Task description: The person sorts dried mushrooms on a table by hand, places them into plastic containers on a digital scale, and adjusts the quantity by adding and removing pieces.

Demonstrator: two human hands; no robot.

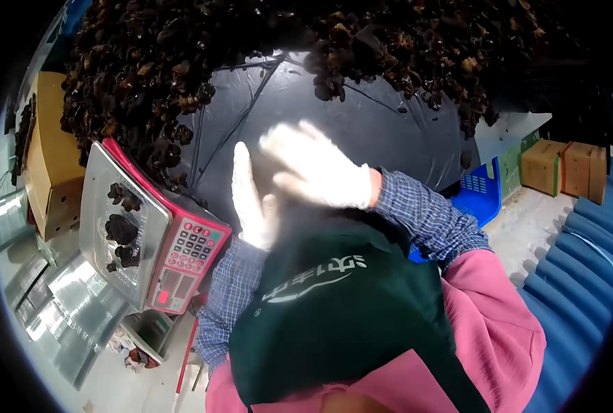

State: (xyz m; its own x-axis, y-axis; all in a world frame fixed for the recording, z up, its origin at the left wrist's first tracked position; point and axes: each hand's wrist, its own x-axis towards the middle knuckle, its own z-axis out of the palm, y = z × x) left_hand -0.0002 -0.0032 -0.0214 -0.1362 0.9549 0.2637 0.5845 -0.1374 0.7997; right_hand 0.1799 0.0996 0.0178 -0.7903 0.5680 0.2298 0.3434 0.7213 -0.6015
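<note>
In the middle of the frame, the left hand [253,199] in a white glove stands on its edge with the fingers straight and together, pointing to the top, and its grip holds nothing. Just beside it, to the right, the right hand [320,168], also in a white glove, is blurred; its fingers are spread a little and stretched toward the upper left, and its grip is empty too. The two hands are close, maybe touching at the wrist, but the blur does not let me tell. Both hands are over the smooth black plastic sheet [361,124] that covers the counter. Above them, along the top of the frame, lies a big heap of dark dried wood-ear mushrooms [182,55], apart from the fingers. At the left of the hands stands a tilted electronic scale with a steel tray and a red keypad [151,234], and some dark mushroom pieces [122,227] lie on its tray. At the far left is an open brown cardboard box [52,165]. At the right, a blue plastic crate [482,193] and more brown boxes [561,165] are seen.
</note>
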